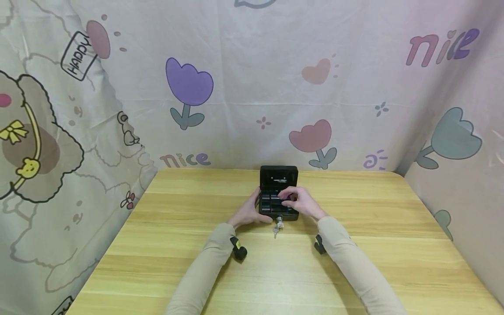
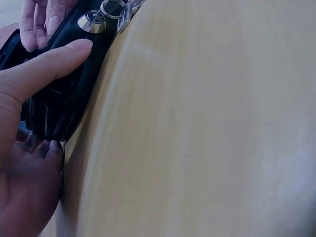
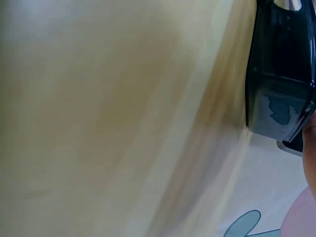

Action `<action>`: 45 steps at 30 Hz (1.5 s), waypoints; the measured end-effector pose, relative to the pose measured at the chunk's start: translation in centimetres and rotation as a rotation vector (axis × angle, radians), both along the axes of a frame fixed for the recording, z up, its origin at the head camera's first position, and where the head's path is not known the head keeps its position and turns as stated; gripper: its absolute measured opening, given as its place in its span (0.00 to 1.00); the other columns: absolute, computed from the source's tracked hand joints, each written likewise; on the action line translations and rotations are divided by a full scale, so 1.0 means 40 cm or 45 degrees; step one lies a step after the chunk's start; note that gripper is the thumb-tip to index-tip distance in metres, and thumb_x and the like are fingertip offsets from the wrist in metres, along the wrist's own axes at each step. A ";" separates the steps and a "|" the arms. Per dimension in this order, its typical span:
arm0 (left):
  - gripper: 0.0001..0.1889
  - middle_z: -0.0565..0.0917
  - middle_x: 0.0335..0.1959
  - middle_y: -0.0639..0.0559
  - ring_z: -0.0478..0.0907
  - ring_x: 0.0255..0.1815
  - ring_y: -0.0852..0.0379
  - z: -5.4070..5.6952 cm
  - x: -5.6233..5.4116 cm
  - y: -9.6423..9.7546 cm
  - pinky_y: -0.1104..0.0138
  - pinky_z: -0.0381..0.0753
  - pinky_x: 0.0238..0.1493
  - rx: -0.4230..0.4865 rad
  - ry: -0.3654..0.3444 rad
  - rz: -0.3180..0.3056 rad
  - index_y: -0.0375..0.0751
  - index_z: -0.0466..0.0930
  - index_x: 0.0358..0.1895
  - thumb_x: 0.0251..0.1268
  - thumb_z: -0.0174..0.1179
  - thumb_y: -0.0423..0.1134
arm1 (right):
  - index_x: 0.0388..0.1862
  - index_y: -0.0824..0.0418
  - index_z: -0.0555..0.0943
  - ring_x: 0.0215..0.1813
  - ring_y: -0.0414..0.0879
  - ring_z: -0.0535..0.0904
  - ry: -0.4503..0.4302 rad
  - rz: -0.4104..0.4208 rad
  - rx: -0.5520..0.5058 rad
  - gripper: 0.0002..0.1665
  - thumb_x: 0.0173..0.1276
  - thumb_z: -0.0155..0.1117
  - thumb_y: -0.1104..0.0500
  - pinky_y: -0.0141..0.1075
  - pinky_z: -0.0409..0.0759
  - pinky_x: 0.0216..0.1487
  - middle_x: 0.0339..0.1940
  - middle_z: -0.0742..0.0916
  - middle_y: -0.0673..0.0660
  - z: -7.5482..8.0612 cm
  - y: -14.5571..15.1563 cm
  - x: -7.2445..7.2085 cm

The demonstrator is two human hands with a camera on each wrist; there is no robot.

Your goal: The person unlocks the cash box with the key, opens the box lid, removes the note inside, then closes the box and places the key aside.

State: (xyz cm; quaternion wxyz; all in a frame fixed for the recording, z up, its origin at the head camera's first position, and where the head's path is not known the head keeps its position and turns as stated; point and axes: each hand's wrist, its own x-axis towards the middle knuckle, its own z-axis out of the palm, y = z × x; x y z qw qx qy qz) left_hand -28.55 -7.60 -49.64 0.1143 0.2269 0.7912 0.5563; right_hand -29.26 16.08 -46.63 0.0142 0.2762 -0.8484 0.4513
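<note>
A small black cash box stands near the table's back edge, its lid raised. Inside it is a black compartment tray. My left hand grips the box's left front corner, thumb over the front and fingers along the left side. Over the tray, my right hand reaches in from the right with fingertips pointing down; I cannot tell whether they pinch anything. Silver keys on a ring hang from the lock at the box's front. The right wrist view shows mostly the box's side wall.
The wooden table ends close behind the box. A printed cloth with flowers and words hangs behind and along both sides. Black wrist cameras are strapped at both beige sleeves.
</note>
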 end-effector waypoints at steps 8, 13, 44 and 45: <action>0.66 0.47 0.84 0.40 0.48 0.84 0.44 -0.006 -0.002 -0.002 0.54 0.50 0.85 0.003 -0.007 -0.003 0.36 0.38 0.82 0.44 0.80 0.31 | 0.44 0.65 0.88 0.43 0.45 0.85 0.018 0.133 0.134 0.11 0.63 0.69 0.70 0.29 0.83 0.45 0.39 0.91 0.59 0.010 -0.001 -0.015; 0.66 0.46 0.84 0.40 0.48 0.84 0.43 -0.009 -0.002 -0.004 0.54 0.50 0.84 -0.009 -0.019 0.011 0.37 0.38 0.82 0.44 0.80 0.33 | 0.43 0.64 0.89 0.44 0.47 0.85 0.055 0.202 0.210 0.09 0.63 0.69 0.70 0.30 0.83 0.44 0.38 0.91 0.57 0.013 -0.007 -0.022; 0.67 0.41 0.84 0.38 0.45 0.84 0.39 0.000 0.009 -0.005 0.48 0.53 0.83 0.030 -0.110 0.034 0.36 0.34 0.82 0.46 0.79 0.32 | 0.40 0.64 0.89 0.42 0.45 0.83 0.217 0.214 0.228 0.11 0.62 0.66 0.73 0.33 0.84 0.42 0.35 0.87 0.57 -0.003 -0.020 -0.019; 0.67 0.41 0.84 0.38 0.45 0.84 0.39 0.000 0.009 -0.005 0.49 0.53 0.83 0.029 -0.115 0.036 0.36 0.34 0.82 0.46 0.79 0.32 | 0.40 0.64 0.89 0.42 0.46 0.83 0.199 0.204 0.228 0.11 0.62 0.66 0.73 0.33 0.84 0.44 0.36 0.87 0.57 0.000 -0.021 -0.018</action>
